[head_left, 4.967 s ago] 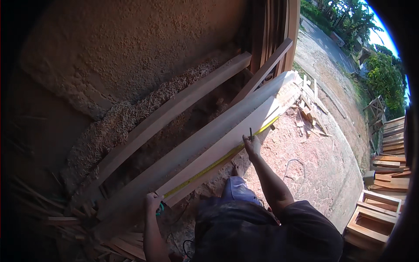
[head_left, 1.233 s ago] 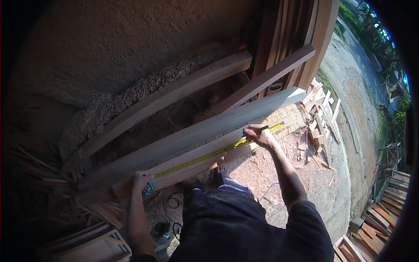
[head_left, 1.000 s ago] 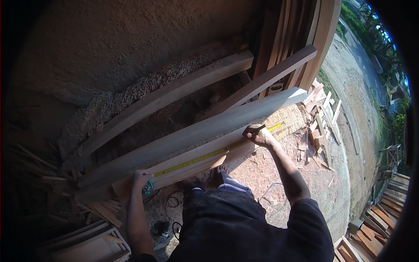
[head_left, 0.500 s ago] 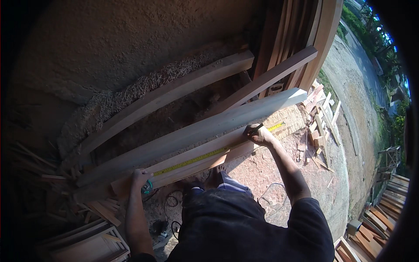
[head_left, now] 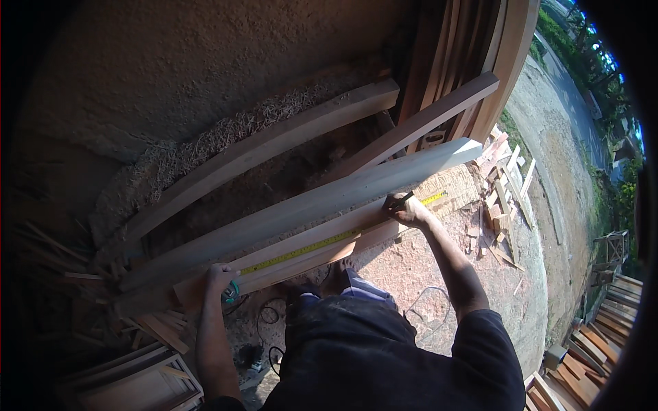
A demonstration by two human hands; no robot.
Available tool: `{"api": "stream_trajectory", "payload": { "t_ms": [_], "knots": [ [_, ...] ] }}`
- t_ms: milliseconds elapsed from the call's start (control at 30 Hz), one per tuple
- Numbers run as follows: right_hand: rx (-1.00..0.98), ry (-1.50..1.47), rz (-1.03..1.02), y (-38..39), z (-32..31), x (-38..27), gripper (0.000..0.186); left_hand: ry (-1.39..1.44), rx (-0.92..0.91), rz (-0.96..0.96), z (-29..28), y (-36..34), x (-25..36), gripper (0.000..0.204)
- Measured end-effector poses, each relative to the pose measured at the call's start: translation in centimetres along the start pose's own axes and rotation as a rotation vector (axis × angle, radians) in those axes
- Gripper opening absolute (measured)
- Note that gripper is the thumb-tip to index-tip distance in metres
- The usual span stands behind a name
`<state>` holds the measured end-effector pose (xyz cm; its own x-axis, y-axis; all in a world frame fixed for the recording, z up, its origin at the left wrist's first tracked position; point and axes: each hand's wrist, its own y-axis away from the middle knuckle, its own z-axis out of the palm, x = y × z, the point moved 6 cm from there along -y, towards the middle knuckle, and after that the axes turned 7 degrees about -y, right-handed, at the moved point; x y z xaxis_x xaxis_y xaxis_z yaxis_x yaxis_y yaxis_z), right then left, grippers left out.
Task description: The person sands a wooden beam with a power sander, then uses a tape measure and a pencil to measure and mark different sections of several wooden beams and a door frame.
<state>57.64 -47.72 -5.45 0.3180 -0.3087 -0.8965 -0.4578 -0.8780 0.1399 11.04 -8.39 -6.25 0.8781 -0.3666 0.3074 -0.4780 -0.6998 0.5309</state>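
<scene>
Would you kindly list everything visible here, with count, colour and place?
Planks: several, pale to reddish wood, leaning side by side across the middle.
Tape measure: one, yellow blade, stretched along the nearest plank.
Tape case: one, teal, at the plank's left end.
Pencil: one, dark, at the blade's right part.
Offcuts: many, light wood, on the ground at right.
Sawdust: one heap, tan, by the wall.
Cable: one, pale, looped on the ground.
Left hand: on the tape case.
Right hand: holding the pencil.
</scene>
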Motion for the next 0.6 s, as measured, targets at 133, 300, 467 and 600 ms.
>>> {"api": "stream_trajectory", "payload": {
  "t_ms": [133,300,467,600],
  "knots": [
    [-0.004,-0.027,-0.062,0.0,-0.1,-1.1,0.030,-0.007,0.012,0.028,-0.1,0.1,0.1,0.035],
    [-0.006,-0.035,-0.112,0.2,-0.1,-1.5,0.027,0.011,0.013,0.043,-0.5,0.5,1.3,0.033],
    [-0.002,0.028,-0.149,0.0,0.1,-1.0,0.025,0.027,0.006,0.012,-0.2,0.2,0.6,0.033],
    [-0.013,0.014,-0.165,-0.2,0.4,-0.2,0.025,0.032,0.016,0.029,-0.2,0.2,0.2,0.032]
  ]
}}
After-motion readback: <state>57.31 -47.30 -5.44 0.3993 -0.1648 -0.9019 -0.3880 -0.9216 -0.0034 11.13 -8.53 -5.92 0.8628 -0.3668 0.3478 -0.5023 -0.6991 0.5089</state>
